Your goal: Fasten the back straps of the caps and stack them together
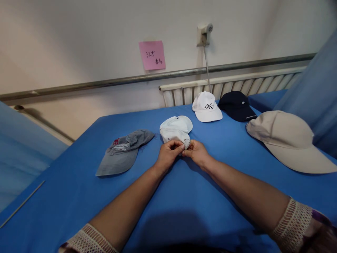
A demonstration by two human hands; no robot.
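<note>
A plain white cap [175, 129] lies on the blue bed sheet [184, 203] in front of me. My left hand [168, 154] and my right hand [196, 151] meet at the cap's near edge. Both pinch its back strap, the fingertips pressed together on the white fabric. Left of it lies a grey cap [123, 151] with a red patch. Behind it sit a white cap with a black logo [206, 106] and a dark navy cap [237, 105].
A large beige cap [286, 140] lies at the right, close to a blue cushion [316, 88]. A radiator [237, 86] and a metal rail run along the wall, with a pink note [152, 55] and a plugged socket [204, 34] above.
</note>
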